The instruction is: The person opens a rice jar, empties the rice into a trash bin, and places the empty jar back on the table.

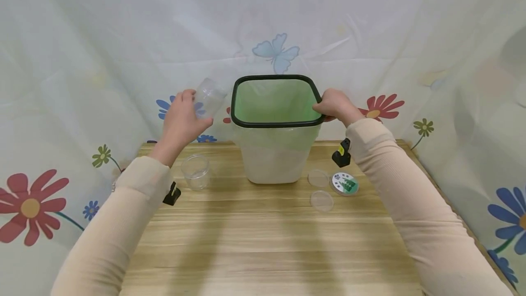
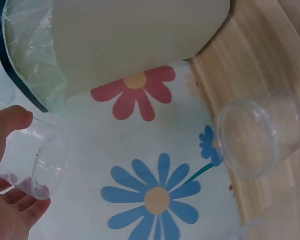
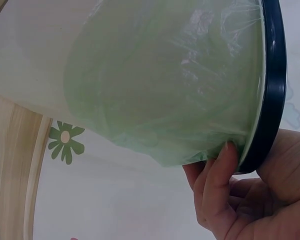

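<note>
Raised to the left of a white trash bin (image 1: 271,163), my left hand (image 1: 182,120) holds a clear plastic jar (image 1: 210,97) tilted in the air. In the left wrist view, thumb and fingers curl around the jar (image 2: 27,155), whose open mouth faces away from the palm. My right hand (image 1: 337,105) grips the bin's black rim (image 1: 276,125) at its right side. A thin green bag (image 3: 155,95) lines the bin and folds over its outside. From the right wrist view, the fingertips press the bag just below the rim.
A second clear jar (image 1: 196,172) stands on the wooden table (image 1: 263,245) at left. Right of the bin lie two clear round lids (image 1: 322,200) and a round printed disc (image 1: 344,183). Small black stands (image 1: 341,153) sit on both sides. A flowered curtain (image 1: 164,22) hangs behind.
</note>
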Demonstrator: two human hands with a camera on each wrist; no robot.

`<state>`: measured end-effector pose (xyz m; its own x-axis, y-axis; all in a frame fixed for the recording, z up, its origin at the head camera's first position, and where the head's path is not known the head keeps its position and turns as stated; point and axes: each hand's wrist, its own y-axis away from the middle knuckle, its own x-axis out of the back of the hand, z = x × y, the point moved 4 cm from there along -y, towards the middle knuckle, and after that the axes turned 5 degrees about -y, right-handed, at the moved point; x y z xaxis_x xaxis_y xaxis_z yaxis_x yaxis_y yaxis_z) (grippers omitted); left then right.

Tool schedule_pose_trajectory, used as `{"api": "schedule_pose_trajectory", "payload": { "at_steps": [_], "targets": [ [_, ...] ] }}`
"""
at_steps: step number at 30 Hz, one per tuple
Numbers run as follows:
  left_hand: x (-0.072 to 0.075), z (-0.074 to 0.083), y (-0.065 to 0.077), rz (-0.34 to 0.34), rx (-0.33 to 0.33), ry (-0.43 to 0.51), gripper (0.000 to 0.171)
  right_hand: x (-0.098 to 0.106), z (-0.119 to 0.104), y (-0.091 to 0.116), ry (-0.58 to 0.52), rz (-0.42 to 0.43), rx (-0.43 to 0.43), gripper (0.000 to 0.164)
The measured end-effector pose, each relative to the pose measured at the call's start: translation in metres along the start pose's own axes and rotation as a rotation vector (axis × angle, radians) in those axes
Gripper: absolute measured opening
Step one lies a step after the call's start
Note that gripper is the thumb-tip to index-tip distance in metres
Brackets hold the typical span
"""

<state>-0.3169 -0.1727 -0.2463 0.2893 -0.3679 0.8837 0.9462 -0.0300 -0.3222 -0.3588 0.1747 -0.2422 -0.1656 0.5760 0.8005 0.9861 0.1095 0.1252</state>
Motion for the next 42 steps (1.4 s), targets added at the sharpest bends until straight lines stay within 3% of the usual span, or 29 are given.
{"api": "schedule_pose_trajectory", "payload": {
  "at_steps": [7,13,32,42],
  "targets": [
    [-0.022,-0.025,0.018,0.048,0.092,0.149,0.071,0.002,0.0,-0.001,0.01,-0.01,0.001,0.024],
    [-0.044,-0.038,0.033,0.07,0.111,0.217,0.07,0.002,0.002,-0.002,0.018,-0.006,-0.002,0.025],
    [-0.119,-0.04,0.086,0.088,0.155,0.411,0.073,0.004,0.005,-0.002,0.011,-0.003,0.001,0.021],
    [-0.155,-0.039,0.101,0.008,0.196,0.449,0.076,0.005,0.007,0.0,0.011,0.001,-0.002,0.023]
  ]
}}
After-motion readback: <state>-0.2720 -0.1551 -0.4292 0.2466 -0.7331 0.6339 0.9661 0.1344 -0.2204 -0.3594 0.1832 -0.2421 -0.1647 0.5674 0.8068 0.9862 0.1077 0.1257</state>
